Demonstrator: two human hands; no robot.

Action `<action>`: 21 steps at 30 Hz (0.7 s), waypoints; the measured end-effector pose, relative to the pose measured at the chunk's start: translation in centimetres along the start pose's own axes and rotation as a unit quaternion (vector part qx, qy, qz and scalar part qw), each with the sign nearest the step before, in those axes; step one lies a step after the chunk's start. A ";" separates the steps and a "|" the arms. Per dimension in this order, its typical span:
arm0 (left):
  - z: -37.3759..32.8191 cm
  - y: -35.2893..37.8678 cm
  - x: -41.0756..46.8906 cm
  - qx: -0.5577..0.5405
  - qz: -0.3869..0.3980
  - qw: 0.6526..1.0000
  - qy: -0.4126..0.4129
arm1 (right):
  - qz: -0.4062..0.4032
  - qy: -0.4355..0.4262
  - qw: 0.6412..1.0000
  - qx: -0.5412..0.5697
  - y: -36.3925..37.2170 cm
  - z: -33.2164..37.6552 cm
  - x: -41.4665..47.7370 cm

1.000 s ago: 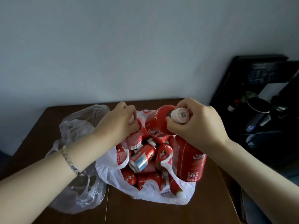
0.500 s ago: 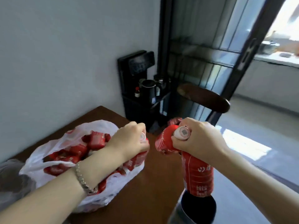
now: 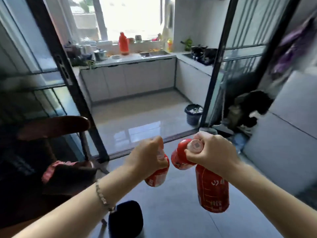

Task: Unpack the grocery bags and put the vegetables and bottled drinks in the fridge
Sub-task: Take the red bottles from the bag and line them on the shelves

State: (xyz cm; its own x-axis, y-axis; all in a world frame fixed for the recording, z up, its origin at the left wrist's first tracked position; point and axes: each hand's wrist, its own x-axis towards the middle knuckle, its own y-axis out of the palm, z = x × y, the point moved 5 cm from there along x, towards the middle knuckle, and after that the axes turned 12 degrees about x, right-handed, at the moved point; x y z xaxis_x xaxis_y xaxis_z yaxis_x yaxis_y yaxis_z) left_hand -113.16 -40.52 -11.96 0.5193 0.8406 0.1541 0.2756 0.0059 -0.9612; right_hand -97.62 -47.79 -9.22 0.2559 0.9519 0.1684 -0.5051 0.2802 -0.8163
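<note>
My left hand grips a small red bottled drink by its top, the bottle hanging below my fist. My right hand holds two red bottles by their necks: a large one hanging straight down and a smaller one tilted toward the left, with a white cap showing between my fingers. Both hands are held out over the grey tiled floor. The grocery bag and the table are out of view. A grey fridge stands at the right edge.
A dark wooden chair with a pink cloth on it stands at the left. Black-framed sliding glass doors open onto a kitchen with white counters. A dark bin sits by the right door frame. My dark slipper is below.
The view has swung right, away from the table and bag, toward the kitchen doorway. Both hands carried their red bottles along, lifted clear of the bag.
</note>
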 end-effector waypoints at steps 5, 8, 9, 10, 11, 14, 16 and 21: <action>-16.1 4.5 10.7 -0.006 0.030 0.992 0.119 | -0.091 0.094 0.991 0.019 -10.4 -14.0 1.4; -25.0 6.3 16.2 -0.074 0.045 0.982 0.170 | -0.134 0.124 0.983 -0.020 -16.3 -21.0 2.8; -27.7 6.8 18.0 -0.091 0.048 0.977 0.185 | -0.148 0.138 0.979 -0.028 -18.2 -23.2 3.4; -30.3 7.2 19.9 -0.106 0.047 0.973 0.198 | -0.163 0.152 0.974 -0.034 -20.1 -25.3 4.0; -32.2 7.5 21.5 -0.125 0.049 0.970 0.204 | -0.176 0.164 0.970 -0.036 -21.6 -27.0 4.6; -38.7 8.4 26.7 -0.178 0.050 0.959 0.216 | -0.215 0.195 0.956 -0.049 -26.3 -32.3 6.8; -42.8 9.3 30.5 -0.209 0.054 0.949 0.232 | -0.248 0.212 0.944 -0.057 -29.2 -35.7 8.4; -51.1 11.9 40.8 -0.243 0.042 0.928 0.280 | -0.294 0.265 0.917 -0.047 -34.8 -43.8 13.7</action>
State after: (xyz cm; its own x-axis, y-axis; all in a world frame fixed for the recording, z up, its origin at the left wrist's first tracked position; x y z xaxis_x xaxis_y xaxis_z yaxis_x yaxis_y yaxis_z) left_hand -47.38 -33.87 -5.39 0.8573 0.4120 0.3086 0.4762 -0.4069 -0.7795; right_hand -40.40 -49.88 -2.71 0.8389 0.4381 0.3230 -0.0842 0.6908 -0.7182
